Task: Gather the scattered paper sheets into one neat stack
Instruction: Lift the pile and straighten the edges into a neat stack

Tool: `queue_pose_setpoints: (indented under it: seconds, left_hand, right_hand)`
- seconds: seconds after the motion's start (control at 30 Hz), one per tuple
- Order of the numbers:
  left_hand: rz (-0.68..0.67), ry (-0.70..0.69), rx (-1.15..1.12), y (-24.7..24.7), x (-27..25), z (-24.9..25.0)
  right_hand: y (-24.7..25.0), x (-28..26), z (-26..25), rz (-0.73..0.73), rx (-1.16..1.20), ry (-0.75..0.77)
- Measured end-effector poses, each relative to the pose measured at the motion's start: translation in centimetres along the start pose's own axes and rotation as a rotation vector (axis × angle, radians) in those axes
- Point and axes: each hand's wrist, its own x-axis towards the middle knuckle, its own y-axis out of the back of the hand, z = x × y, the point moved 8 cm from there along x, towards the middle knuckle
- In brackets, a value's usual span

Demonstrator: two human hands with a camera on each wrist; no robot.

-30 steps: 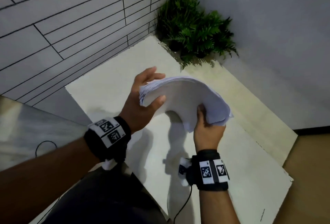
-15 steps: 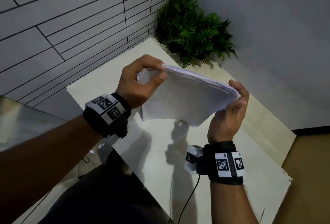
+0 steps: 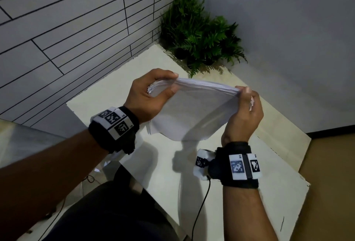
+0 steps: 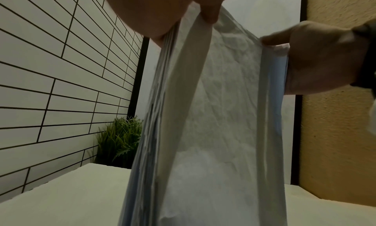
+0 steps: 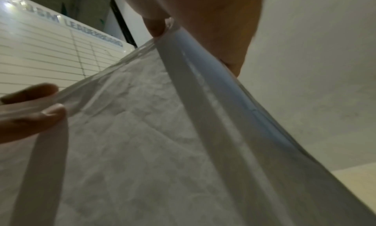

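Centre frame, left hand point(image 3: 146, 96) and right hand point(image 3: 245, 115) pinch opposite top corners of the hanging white paper bundle point(image 3: 192, 114), fingers clamped, likely squaring its edges.

left hand point(image 3: 148, 94) raised, grip apparently a thumb-and-finger pinch, right hand point(image 3: 244, 114) likewise, forearms extended

The thin white paper sheets point(image 3: 192, 114) looked matt and faintly crinkled. The pale tabletop point(image 3: 240, 192) was smooth with a soft sheen; the grey tiled wall point(image 3: 67, 35) looked smooth.
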Motion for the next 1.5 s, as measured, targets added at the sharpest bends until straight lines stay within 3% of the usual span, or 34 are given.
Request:
queue_pose_setpoints:
  seconds: [0.13, 0.4, 0.53, 0.6, 0.73, 0.83, 1.03, 1.2, 1.27, 1.4, 1.5]
  left_hand:
    - [-0.015, -0.013, 0.018, 0.0, 0.0, -0.2]
    - [0.039, 0.05, -0.057, -0.1, 0.1, -1.2]
    - [0.089, 0.05, -0.058, -0.2, 0.5, -1.1]
    - [0.087, 0.052, -0.047, -0.3, 0.7, -0.9]
    - [0.12, -0.072, 0.003, 0.6, 0.9, 0.6]
    - [0.073, -0.156, 0.033, 0.4, 0.0, 0.5]
    - [0.053, 0.101, -0.031, -0.1, -1.7, -2.0]
    - [0.026, 0.574, 0.015, -0.3, -2.2, -6.7]
    - [0.045, 0.579, 0.064, 0.0, -2.2, -6.9]
    - [0.142, 0.41, 0.068, 0.8, -2.2, -5.4]
    - [0.131, 0.327, 0.154, 0.8, -3.4, -5.5]
  right_hand:
    - [0.4, 0.7, 0.4, 0.057, 0.024, -0.022]
    - [-0.5, -0.1, 2.1, -0.052, 0.043, -0.002]
    - [-1.8, -0.9, 2.0, -0.225, -0.142, 0.019]
    - [-1.9, -0.8, 1.5, -0.2, -0.229, 0.101]
    - [-1.6, -1.2, -0.3, -0.098, -0.257, 0.252]
    - [-1.7, -2.1, 0.0, -0.094, -0.268, 0.259]
    - [-1.3, -1.9, 4.6, -0.14, -0.295, -0.022]
    - [-0.9, -1.3, 8.3, -0.226, -0.463, -0.258]
    - [-1.2, -1.2, 8.1, -0.223, -0.488, -0.224]
    - [-1.3, -1.5, 6.8, -0.182, -0.547, -0.09]
    - [-1.5, -2.5, 7.7, -0.206, -0.607, -0.074]
